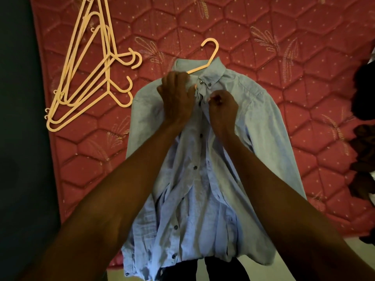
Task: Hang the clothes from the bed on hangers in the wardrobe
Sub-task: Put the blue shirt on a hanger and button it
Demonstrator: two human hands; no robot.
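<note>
Shirt (223,159): pale blue, long-sleeved, dark buttons down the front. Lies face up on the mattress (284,47), collar away from the person, hem hanging over the near edge. Front placket rumpled, partly unbuttoned below the collar.

Hanger (210,54): pale peach plastic, inside the shirt at the collar. Hook and a short length of one arm show above the collar; the rest is hidden by cloth.

Left hand (176,98): palm down on the shirt's left shoulder beside the collar, fingers curled over the cloth where the hanger arm goes under it, thumb tip at the placket.

Right hand (223,110): fingers curled tight, pinching the placket just below the collar button. What sits between the fingertips cannot be told.

Both forearms cross the shirt front and cover much of it.

Spare hangers (89,74): a loose overlapping pile, same peach colour, on the mattress to the left of the shirt, well apart from it, hooks pointing toward it.

Mattress: red, quilted in hexagons with a pale leaf print.

Dark clothes (363,138): a heap at the right edge of the mattress, mostly cut off by the frame.
</note>
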